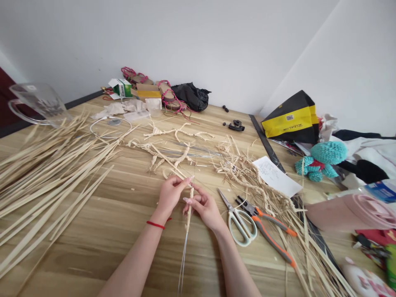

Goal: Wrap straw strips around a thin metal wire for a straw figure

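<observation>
My left hand (pixel 170 194) and my right hand (pixel 202 205) meet above the wooden table, both pinching a thin straw-wrapped wire (pixel 188 210). Its bare wire ends (pixel 183 260) trail down toward me. Just right of my right hand lie white-handled scissors (pixel 239 220) and orange-handled pliers (pixel 266 227). A tangle of loose straw (pixel 247 177) spreads beyond them. Past my fingertips lie woven straw figures (pixel 163 152) and several metal rods (pixel 192 151). A large bundle of flat straw strips (pixel 52 173) fans out to the left.
A handwritten paper note (pixel 276 176) lies at the table's right. A glass pitcher (pixel 37 103), sandals with pink cords (pixel 167 95) and a black bag (pixel 190 97) stand along the far edge. A yellow-and-black bag (pixel 289 119) and a teal crocheted toy (pixel 321 159) sit at the right.
</observation>
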{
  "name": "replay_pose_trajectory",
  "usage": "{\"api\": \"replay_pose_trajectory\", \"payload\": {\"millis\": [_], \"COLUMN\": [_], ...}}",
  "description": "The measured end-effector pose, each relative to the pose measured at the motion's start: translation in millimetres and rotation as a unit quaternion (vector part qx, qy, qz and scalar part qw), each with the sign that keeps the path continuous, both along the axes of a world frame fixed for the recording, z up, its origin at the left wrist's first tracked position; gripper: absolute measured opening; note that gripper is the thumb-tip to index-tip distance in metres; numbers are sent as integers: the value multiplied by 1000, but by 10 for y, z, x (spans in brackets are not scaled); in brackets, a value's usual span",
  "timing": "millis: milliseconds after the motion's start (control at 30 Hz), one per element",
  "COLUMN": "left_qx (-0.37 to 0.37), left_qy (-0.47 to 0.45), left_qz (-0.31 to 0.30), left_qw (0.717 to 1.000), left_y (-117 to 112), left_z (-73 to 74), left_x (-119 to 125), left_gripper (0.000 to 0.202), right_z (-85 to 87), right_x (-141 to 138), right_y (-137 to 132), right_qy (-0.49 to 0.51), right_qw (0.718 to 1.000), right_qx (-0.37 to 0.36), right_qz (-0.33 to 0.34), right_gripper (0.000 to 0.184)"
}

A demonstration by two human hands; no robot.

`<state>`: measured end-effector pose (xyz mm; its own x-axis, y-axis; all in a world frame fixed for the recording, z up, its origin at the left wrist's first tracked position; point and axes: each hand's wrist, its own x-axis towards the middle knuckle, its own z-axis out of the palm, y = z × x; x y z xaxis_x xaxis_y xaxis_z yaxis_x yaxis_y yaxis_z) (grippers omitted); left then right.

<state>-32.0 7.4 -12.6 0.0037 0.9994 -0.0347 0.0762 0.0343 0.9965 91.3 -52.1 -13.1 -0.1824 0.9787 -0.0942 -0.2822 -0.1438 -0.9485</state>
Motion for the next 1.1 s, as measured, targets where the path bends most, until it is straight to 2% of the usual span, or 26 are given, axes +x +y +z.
{"api": "replay_pose_trajectory", "payload": {"millis": [700,1100], "left_qx": [-21,-7], "left_qy": [-9,0], "left_qz": [-38,-32], "left_qw": [999,999], "left_y": [-3,10], "left_z": [3,-28], "left_x": [-32,-24], "left_gripper": [28,29], "right_z": [15,14], "right_x": [3,1], "right_y": [-4,-7], "right_qy": [-8,-26], "right_qw": [1000,1000], "right_qx": [6,5], "right_qz": [4,1], "right_gripper": [67,67]}}
